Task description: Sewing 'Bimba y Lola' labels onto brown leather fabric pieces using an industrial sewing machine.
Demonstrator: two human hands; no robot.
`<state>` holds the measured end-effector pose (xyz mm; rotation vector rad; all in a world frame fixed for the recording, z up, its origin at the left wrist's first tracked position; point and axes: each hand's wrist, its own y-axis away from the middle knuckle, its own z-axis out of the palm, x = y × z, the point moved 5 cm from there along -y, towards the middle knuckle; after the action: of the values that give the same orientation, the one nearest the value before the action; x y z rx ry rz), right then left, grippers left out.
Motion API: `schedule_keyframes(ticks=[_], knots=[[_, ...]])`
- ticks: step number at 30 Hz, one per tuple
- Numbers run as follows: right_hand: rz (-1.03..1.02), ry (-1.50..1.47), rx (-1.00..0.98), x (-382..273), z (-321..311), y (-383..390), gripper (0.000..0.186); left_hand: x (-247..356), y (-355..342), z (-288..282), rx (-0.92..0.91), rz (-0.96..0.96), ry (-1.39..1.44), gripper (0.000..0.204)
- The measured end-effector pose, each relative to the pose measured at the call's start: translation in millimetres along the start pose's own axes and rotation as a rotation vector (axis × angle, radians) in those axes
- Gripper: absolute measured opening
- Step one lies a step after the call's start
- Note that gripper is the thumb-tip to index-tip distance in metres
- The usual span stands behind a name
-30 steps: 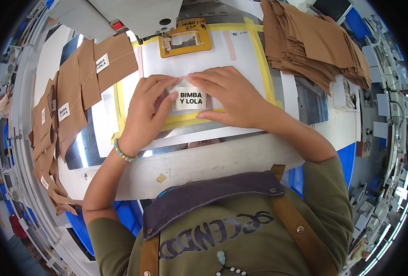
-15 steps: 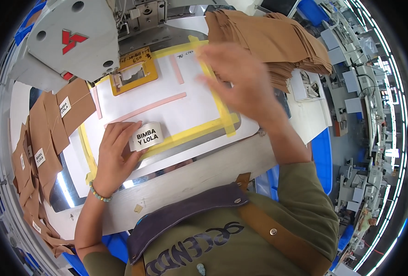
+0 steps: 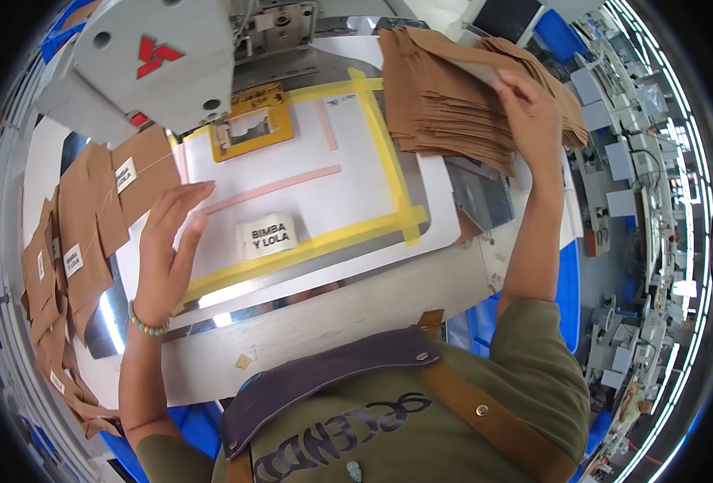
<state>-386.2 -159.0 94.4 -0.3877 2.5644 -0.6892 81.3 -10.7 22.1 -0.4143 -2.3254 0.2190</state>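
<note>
A small cream label with black lettering [image 3: 265, 235] lies on the white sheet [image 3: 288, 193] framed by yellow tape, below a long pink strip [image 3: 274, 187]. My left hand [image 3: 171, 241] is open at the sheet's left side, left of the label, fingers loosely bent with nothing visible in them. My right hand [image 3: 532, 117] pinches the raised edge of the top piece on a stack of brown fabric pieces [image 3: 445, 105] at the back right. A yellow plate with a cut-out window [image 3: 279, 114] sits beneath the machine head [image 3: 143, 68].
Brown pieces with white labels [image 3: 85, 205] are spread along the left. A blue bin [image 3: 566, 298] sits below the table's right side. A dark screen [image 3: 505, 18] stands at the back. Rows of machines fill the right background, with a person far off at lower right.
My right hand has left the label and moved up to the brown stack, taking hold of the top piece. My left hand has let go of the label and shifted left.
</note>
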Motion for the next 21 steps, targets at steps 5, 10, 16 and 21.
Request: schedule_keyframes(ticks=[5,10,16,21], knots=[[-0.339,-0.042,0.053,-75,57,6,0.015,-21,-9,-6,0.019,-0.031,-0.063,0.032],[-0.785,0.042,-0.127,-139,138,51,0.009,-8,-12,-1,-0.049,0.049,-0.102,0.032],[-1.087,-0.069,-0.106,-207,183,58,0.014,3,-7,15,-0.093,0.152,-0.064,0.036],[-1.174,-0.233,-0.113,-236,191,53,0.019,-14,-4,28,-0.067,0.069,-0.048,0.044]])
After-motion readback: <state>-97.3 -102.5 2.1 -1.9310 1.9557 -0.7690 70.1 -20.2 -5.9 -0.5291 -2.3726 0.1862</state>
